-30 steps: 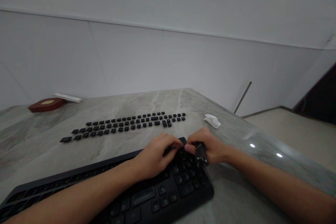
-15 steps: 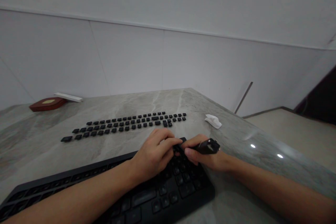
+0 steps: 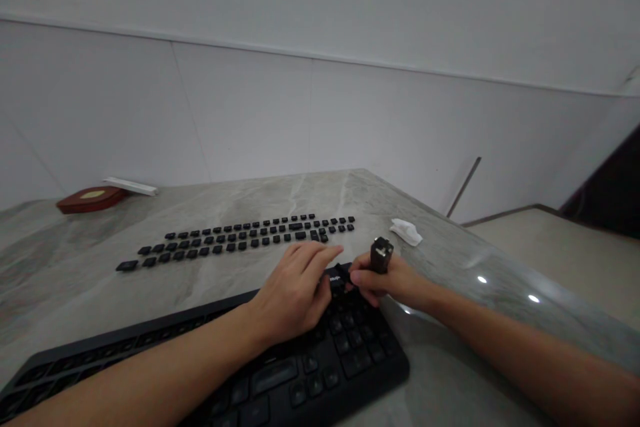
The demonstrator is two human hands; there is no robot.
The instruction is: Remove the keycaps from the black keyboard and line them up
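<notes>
The black plastic computer keyboard [image 3: 280, 367] lies at the near edge of a grey marble-patterned table [image 3: 440, 373], running from the lower left up toward the middle of the view. Both hands meet over its far right corner. The left hand [image 3: 295, 290] rests across the keys there, fingers curled loosely downward with the forefinger stretched toward the corner; whether its grip pinches anything cannot be told. The right hand [image 3: 385, 283], just right of that corner, has its grip closed around a small black upright tool with a square pale-marked top [image 3: 381, 255], which sticks up above the knuckles. Between the two hands a small black keycap-like piece [image 3: 340, 277] sits at the keyboard's corner; which fingers touch it cannot be told.

Beyond the keyboard, on the bare table, loose black keycaps laid out in four rows [image 3: 240, 238] stretch left to right. A crumpled white tissue [image 3: 406, 231] lies right of those rows, beyond the keyboard's corner and near the table's edge. Far behind the keyboard on the left, at the wall, stands a flat reddish-brown wooden box [image 3: 90, 199] with a white flat strip [image 3: 129, 185] resting against its right side; what the box holds is hidden. White panelled walls [image 3: 310, 107] enclose the table, and a pale floor [image 3: 565, 253] shows to the right of the keyboard, with a dark opening at the far right edge.
</notes>
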